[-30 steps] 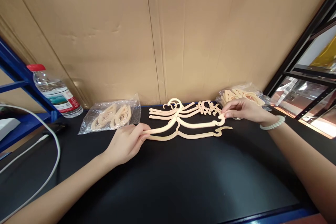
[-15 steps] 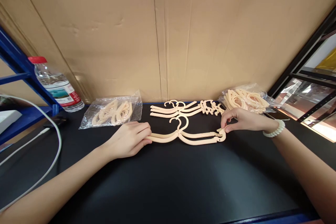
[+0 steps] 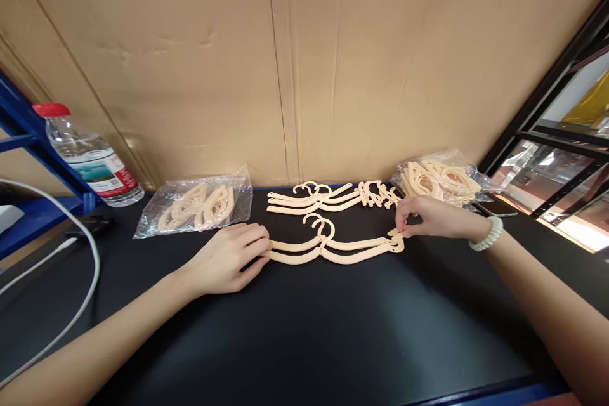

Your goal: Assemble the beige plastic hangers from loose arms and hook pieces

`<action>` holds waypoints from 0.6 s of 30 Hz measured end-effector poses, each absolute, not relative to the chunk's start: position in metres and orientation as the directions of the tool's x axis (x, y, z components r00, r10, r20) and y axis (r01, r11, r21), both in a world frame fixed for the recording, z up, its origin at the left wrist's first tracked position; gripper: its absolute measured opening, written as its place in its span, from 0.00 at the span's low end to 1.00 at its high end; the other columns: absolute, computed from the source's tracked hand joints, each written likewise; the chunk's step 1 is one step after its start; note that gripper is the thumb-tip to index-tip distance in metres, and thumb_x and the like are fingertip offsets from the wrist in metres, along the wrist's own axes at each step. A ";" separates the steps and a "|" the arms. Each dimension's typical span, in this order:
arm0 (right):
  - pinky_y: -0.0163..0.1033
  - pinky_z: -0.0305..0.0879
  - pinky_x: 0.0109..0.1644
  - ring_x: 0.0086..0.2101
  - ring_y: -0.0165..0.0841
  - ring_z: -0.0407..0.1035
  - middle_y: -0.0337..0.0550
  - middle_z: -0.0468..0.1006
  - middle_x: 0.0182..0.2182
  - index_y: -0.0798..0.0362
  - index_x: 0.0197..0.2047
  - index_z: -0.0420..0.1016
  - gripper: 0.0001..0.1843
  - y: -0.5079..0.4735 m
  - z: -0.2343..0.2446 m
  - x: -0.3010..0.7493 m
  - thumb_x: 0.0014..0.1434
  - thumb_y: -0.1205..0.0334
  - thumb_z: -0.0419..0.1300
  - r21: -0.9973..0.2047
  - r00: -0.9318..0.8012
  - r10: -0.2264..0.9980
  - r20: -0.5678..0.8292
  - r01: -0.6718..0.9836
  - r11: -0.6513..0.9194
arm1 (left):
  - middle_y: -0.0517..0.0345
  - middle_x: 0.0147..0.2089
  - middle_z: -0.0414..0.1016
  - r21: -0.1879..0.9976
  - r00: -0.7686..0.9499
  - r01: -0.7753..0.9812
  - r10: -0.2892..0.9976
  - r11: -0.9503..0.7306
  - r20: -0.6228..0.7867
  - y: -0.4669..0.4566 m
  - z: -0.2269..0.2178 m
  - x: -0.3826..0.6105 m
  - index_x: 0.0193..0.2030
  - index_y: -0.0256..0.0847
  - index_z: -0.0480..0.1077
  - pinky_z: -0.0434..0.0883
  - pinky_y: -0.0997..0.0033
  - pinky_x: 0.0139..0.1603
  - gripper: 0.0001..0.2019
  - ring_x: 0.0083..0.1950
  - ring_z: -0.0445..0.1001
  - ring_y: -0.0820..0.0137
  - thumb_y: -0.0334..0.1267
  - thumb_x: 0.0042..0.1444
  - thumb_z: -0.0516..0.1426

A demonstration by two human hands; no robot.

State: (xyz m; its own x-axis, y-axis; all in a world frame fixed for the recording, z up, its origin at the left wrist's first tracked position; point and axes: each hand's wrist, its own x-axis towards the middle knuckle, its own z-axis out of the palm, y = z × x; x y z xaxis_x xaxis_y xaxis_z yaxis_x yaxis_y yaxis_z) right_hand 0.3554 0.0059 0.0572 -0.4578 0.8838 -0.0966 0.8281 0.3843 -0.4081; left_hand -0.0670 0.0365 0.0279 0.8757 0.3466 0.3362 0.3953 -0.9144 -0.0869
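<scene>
A cardboard wall [image 3: 190, 63] is seen behind a black table [image 3: 333, 330], and places are given here from the hanger pair [image 3: 333, 247] lying mid-table. Behind the pair a second stack of hangers [image 3: 328, 196] is laid; to its far left a bag [image 3: 195, 206] and a bottle [image 3: 90, 162] are found, to its far right another bag [image 3: 440, 177]. The pair's left tip is pinched by the left hand [image 3: 228, 260], its right tip by the right hand [image 3: 428, 217], fingers pressed together on the plastic. The step is judged best done by keeping both ends level and the hooks nested, so the two pieces are squared flush. Whether the tips are clipped together cannot be told; the bags' contents are blurred by film, and the cable [image 3: 71, 304] is cut off at the frame.
</scene>
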 end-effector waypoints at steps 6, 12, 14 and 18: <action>0.39 0.63 0.33 0.31 0.37 0.68 0.45 0.74 0.30 0.54 0.36 0.73 0.13 0.001 0.057 0.345 0.57 0.53 0.57 -0.401 -0.386 0.919 -0.078 0.856 0.325 | 0.52 0.39 0.73 -0.139 0.872 0.399 0.328 -0.906 0.364 0.029 0.028 -0.058 0.40 0.40 0.69 0.69 0.66 0.40 0.08 0.38 0.71 0.67 0.30 0.62 0.50; 0.36 0.58 0.29 0.25 0.32 0.66 0.38 0.71 0.25 0.53 0.43 0.74 0.19 -0.007 0.058 0.322 0.51 0.51 0.65 -0.443 -0.438 0.878 -0.195 0.837 0.320 | 0.52 0.49 0.75 -0.071 0.874 0.388 0.343 -0.919 0.345 0.021 0.025 -0.048 0.42 0.40 0.68 0.69 0.63 0.51 0.06 0.50 0.72 0.64 0.33 0.65 0.50; 0.35 0.56 0.28 0.24 0.31 0.64 0.36 0.69 0.24 0.53 0.41 0.75 0.17 -0.008 0.057 0.317 0.51 0.54 0.66 -0.420 -0.452 0.869 -0.201 0.841 0.340 | 0.53 0.50 0.75 -0.033 0.860 0.405 0.368 -0.914 0.353 0.022 0.023 -0.048 0.41 0.40 0.68 0.69 0.63 0.52 0.06 0.52 0.72 0.64 0.33 0.66 0.50; 0.35 0.55 0.28 0.24 0.30 0.63 0.35 0.67 0.23 0.52 0.36 0.75 0.07 -0.006 0.054 0.313 0.53 0.59 0.62 -0.409 -0.456 0.871 -0.183 0.841 0.355 | 0.52 0.49 0.75 0.042 0.832 0.432 0.416 -0.901 0.368 0.026 0.020 -0.051 0.41 0.40 0.68 0.69 0.64 0.52 0.06 0.52 0.72 0.65 0.32 0.66 0.50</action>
State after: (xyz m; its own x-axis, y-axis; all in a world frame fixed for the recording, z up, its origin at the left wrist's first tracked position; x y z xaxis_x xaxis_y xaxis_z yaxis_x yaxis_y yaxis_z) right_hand 0.3127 -0.0063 0.0539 -0.4561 0.8710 -0.1826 0.8409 0.3546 -0.4089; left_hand -0.0506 0.0263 0.0197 0.8315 0.4162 0.3679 0.4324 -0.9007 0.0417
